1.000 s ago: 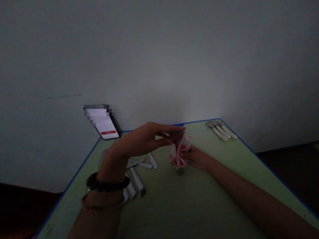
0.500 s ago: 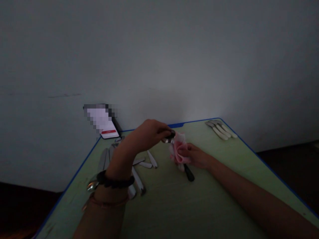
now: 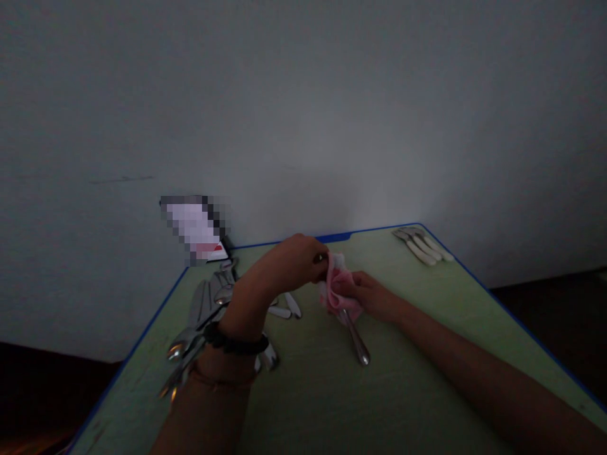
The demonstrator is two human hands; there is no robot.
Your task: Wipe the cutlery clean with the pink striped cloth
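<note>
Above the middle of the table, a pink and white cloth (image 3: 339, 294) is wrapped around a metal spoon (image 3: 356, 341). The spoon's handle sticks out below the cloth, pointing toward me; its bowl end is hidden at my left hand. My left hand (image 3: 303, 260) is closed in a pinch at that upper end, against the cloth's left edge. From the right, my right hand (image 3: 374, 296) grips the cloth around the spoon's stem, thumb on top. Under and beside my left forearm lies loose cutlery, including a spoon (image 3: 177, 347) and knives (image 3: 203, 300), partly covered by the arm.
Several white-handled pieces of cutlery (image 3: 422, 246) lie side by side at the table's back right corner. A phone (image 3: 217, 253) leans on the wall at the back left, its screen blurred. The green table (image 3: 403, 385) has a blue edge and stands against a grey wall.
The spoon's handle now extends farther out of the cloth toward me. My left hand has moved slightly right against the cloth, and the bowl seen in it before is hidden.
</note>
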